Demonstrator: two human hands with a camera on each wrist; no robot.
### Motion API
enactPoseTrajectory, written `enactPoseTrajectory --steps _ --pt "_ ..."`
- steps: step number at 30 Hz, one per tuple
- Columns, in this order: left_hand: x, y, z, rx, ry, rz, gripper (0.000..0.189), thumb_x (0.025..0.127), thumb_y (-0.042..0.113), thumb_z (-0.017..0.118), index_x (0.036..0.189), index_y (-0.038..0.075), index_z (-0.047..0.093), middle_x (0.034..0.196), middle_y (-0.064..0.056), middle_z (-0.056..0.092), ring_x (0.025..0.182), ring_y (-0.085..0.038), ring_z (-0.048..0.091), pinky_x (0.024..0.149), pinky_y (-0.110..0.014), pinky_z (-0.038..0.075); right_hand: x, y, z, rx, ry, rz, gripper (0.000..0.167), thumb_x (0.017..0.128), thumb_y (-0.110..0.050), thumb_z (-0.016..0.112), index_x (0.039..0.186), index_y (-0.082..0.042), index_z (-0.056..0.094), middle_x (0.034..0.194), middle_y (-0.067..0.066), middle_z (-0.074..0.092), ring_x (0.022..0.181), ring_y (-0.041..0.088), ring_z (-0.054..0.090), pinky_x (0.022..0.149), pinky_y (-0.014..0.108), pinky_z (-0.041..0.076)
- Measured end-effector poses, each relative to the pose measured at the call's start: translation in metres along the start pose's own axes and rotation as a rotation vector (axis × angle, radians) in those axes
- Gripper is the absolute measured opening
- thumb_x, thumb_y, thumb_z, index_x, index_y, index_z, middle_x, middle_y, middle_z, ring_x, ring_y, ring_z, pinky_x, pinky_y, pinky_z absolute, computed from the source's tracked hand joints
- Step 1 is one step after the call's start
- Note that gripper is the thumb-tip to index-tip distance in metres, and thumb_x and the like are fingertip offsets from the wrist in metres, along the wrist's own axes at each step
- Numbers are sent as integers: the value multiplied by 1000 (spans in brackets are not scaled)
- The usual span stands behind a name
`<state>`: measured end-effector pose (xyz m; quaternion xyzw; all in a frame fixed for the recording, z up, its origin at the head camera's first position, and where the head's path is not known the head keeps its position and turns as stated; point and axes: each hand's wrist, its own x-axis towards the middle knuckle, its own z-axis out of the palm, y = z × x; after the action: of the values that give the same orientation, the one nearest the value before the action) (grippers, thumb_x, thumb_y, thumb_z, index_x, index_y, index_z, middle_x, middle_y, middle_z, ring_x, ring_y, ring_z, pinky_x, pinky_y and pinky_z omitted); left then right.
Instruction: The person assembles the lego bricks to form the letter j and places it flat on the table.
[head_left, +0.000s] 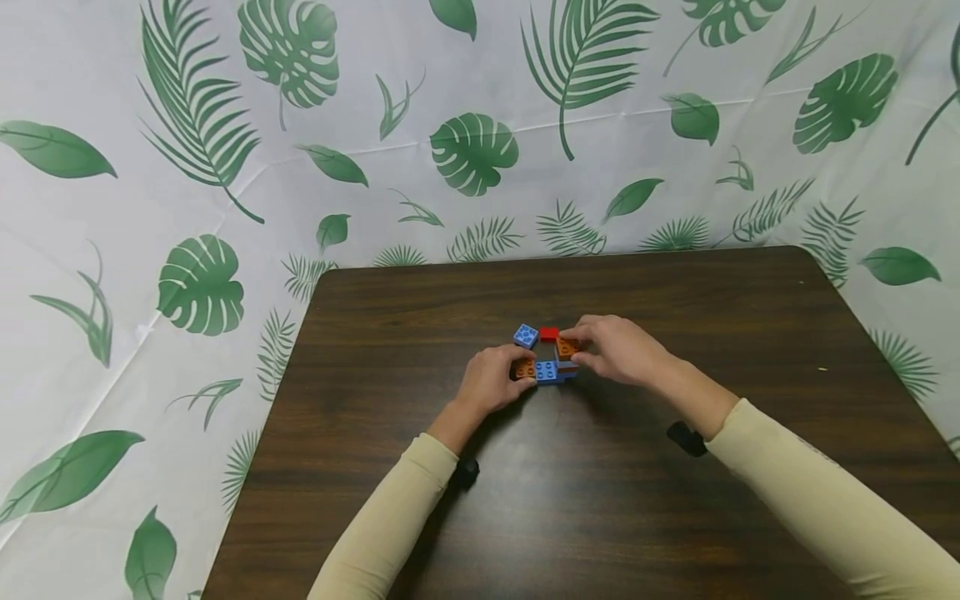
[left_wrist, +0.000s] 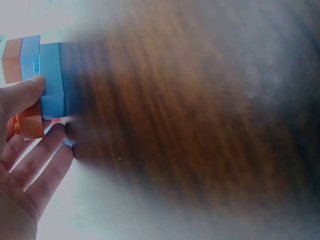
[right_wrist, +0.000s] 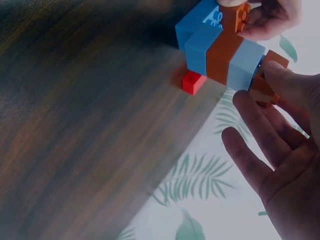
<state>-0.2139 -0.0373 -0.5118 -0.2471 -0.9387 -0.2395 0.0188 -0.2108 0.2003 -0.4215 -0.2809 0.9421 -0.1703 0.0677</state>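
Looked like the stacking step to me: right hand (head_left: 618, 346) was pinching the top orange brick (head_left: 567, 348) at the brick stack (right_wrist: 222, 56), and it didn't look fully seated. Left hand (head_left: 487, 379) gripped the lower orange brick (left_wrist: 31, 123), steadying things I'd guess. The build sat mid-table, nearer the table's (head_left: 390, 333) far edge, a blue brick (head_left: 526, 336) and red brick (head_left: 550, 334) just beyond. Next move probably called for lining up studs, then pressing straight down.
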Motion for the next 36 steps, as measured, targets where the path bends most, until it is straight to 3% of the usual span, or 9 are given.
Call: enactPoseTrajectory --steps 12,20,27,36 --pt "0 1 -1 -1 -8 -6 38 83 37 80 117 23 72 113 5 69 93 -13 63 80 -36 51 0 -2 1 -43 18 -7 44 86 -21 78 127 -10 67 105 4 65 83 17 61 80 43 53" --pt "1 1 1 1 -15 -9 39 83 38 79 118 23 72 114 6 69 95 -13 63 80 -36 51 0 -2 0 -42 -3 16 45 87 -23 76 129 -11 66 118 10 67 98 25 64 86 47 51" --pt "0 1 0 -1 -10 -1 39 82 38 80 117 22 72 114 5 69 94 -13 63 80 -35 51 2 -1 -1 -84 -7 -10 45 87 -24 77 129 -10 66 113 8 70 88 20 65 79 42 53" --pt "0 1 1 -2 -22 -7 39 83 38 79 118 23 71 116 5 68 95 -13 63 81 -35 51 2 2 5 -60 6 -10 44 87 -26 77 126 -11 67 107 5 71 74 13 60 70 37 54"
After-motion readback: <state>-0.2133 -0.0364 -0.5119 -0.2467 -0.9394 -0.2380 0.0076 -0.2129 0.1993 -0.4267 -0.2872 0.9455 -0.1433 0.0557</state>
